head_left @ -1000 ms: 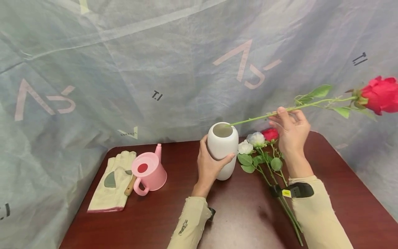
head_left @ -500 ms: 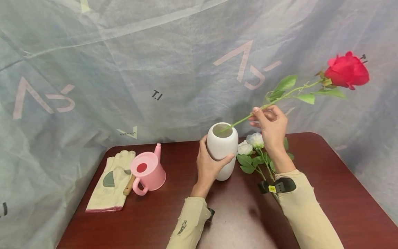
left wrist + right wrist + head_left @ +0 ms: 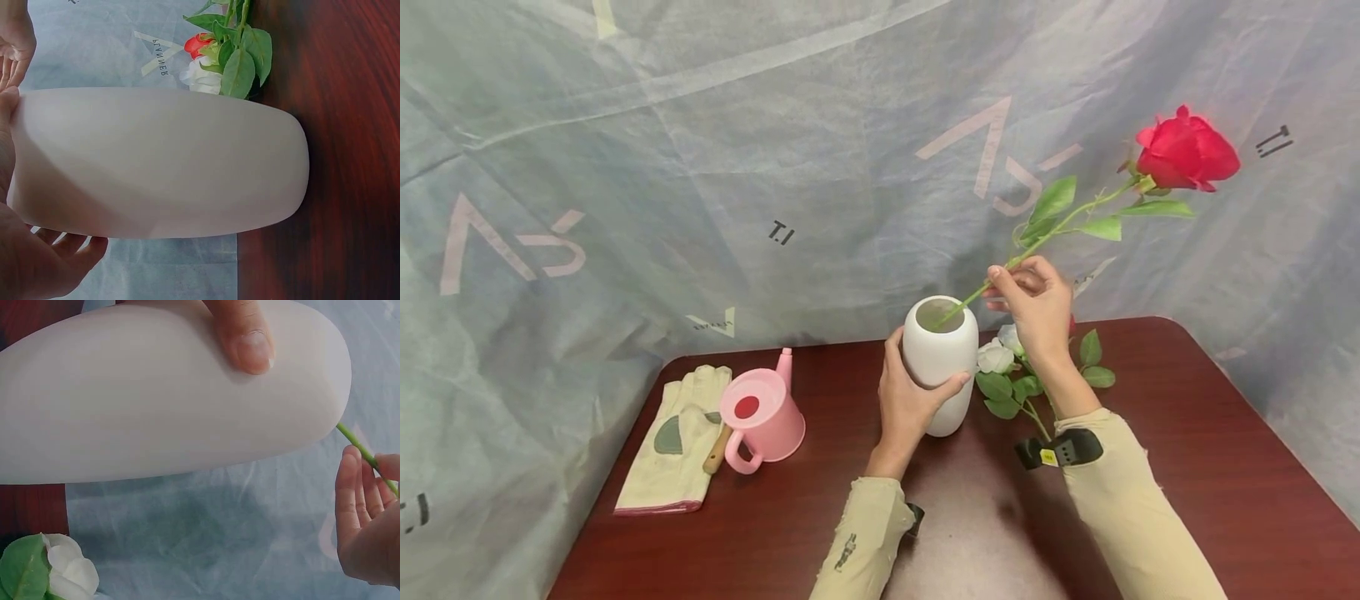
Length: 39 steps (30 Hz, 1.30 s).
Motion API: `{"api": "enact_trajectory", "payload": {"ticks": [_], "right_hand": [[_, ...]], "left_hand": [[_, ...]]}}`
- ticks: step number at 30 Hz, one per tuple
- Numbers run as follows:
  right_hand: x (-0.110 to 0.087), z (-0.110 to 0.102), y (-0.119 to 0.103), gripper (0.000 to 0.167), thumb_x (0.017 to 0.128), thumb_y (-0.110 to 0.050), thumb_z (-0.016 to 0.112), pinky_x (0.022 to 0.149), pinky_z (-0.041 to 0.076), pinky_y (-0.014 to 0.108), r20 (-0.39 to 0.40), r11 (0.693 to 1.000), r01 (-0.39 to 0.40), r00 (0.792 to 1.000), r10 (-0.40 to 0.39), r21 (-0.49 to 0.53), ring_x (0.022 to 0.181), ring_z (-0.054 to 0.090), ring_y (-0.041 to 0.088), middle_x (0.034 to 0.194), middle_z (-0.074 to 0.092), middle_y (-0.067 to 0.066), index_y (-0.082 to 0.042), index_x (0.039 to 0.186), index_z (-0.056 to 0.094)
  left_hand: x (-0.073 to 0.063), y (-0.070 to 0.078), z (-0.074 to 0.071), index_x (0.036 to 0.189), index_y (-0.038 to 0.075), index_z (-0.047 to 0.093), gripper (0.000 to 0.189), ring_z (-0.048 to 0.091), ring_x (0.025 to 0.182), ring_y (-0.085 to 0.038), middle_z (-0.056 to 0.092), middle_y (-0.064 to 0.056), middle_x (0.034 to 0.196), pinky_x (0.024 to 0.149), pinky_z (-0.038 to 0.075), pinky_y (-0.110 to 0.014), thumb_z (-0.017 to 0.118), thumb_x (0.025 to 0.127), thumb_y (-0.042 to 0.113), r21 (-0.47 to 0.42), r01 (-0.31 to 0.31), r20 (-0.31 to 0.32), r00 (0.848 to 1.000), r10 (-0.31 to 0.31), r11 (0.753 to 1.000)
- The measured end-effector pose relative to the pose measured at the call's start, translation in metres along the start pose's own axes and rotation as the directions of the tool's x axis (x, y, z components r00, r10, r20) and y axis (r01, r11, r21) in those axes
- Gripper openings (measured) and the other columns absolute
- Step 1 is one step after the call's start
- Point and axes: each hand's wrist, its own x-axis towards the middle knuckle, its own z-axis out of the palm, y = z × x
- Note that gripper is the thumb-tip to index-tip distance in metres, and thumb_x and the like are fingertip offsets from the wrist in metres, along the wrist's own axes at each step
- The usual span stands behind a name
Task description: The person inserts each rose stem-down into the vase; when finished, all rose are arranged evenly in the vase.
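A white vase (image 3: 942, 358) stands upright on the table, and my left hand (image 3: 910, 404) grips its left side, thumb across the front. My right hand (image 3: 1037, 308) pinches the green stem of a red rose (image 3: 1187, 150) between thumb and fingers, just right of the vase. The stem's lower end lies inside the vase mouth, and the bloom leans up to the right. In the right wrist view the stem (image 3: 350, 437) passes over the vase rim beside my fingers. The left wrist view shows the vase's smooth wall (image 3: 162, 162) filling the middle.
White roses (image 3: 996, 357) and another red rose lie on the table right of the vase, partly hidden by my right arm. At the left are a pink watering can (image 3: 763, 417), a wooden handle (image 3: 717, 450) and cream gloves (image 3: 670, 442). Grey sheeting (image 3: 820, 167) hangs behind.
My right hand has moved left toward the vase with the rose. Its stem has gone deeper into the mouth and tilts more steeply. My left hand keeps its grip on the vase.
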Motion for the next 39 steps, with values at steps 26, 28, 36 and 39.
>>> {"api": "enact_trajectory", "payload": {"ticks": [26,28,36,39], "right_hand": [[-0.020,0.021,-0.026,0.022,0.087,-0.013,0.067,0.068,0.044,0.026,0.066,0.945,-0.036,0.996,0.060,-0.326,0.071,0.061,0.016,0.076,0.066,0.015,0.006,0.086,0.057],[-0.021,0.023,-0.028,0.022,0.087,-0.014,0.066,0.068,0.043,0.027,0.070,0.936,-0.037,0.995,0.065,-0.350,0.075,0.060,0.016,0.080,0.065,0.018,0.006,0.086,0.058],[-0.023,0.027,-0.028,0.022,0.086,-0.015,0.068,0.055,0.047,0.029,0.113,0.911,-0.060,0.987,0.115,-0.407,0.078,0.057,0.021,0.086,0.059,0.012,0.005,0.083,0.059],[-0.020,0.027,-0.017,0.021,0.083,-0.013,0.070,0.072,0.050,0.035,0.134,0.925,-0.068,0.983,0.127,-0.374,0.081,0.059,0.025,0.085,0.059,0.014,0.005,0.082,0.060]], "left_hand": [[-0.003,0.001,0.001,0.136,0.028,0.034,0.093,0.054,0.102,-0.013,0.050,0.006,0.123,0.081,0.046,-0.038,0.081,0.060,0.054,-0.013,-0.003,0.011,1.000,0.004,1.000],[-0.003,0.001,0.001,0.137,0.029,0.034,0.092,0.053,0.103,-0.012,0.050,0.006,0.123,0.081,0.046,-0.038,0.081,0.061,0.054,-0.016,-0.004,0.013,1.000,0.005,1.000],[-0.003,0.002,0.002,0.137,0.027,0.033,0.094,0.054,0.102,-0.013,0.050,0.005,0.124,0.081,0.046,-0.037,0.081,0.061,0.053,-0.001,-0.012,0.010,1.000,0.012,1.000],[-0.003,0.001,0.001,0.136,0.027,0.034,0.094,0.054,0.101,-0.013,0.050,0.006,0.123,0.081,0.046,-0.037,0.082,0.059,0.053,0.001,0.000,0.005,1.000,0.000,1.000]]}}
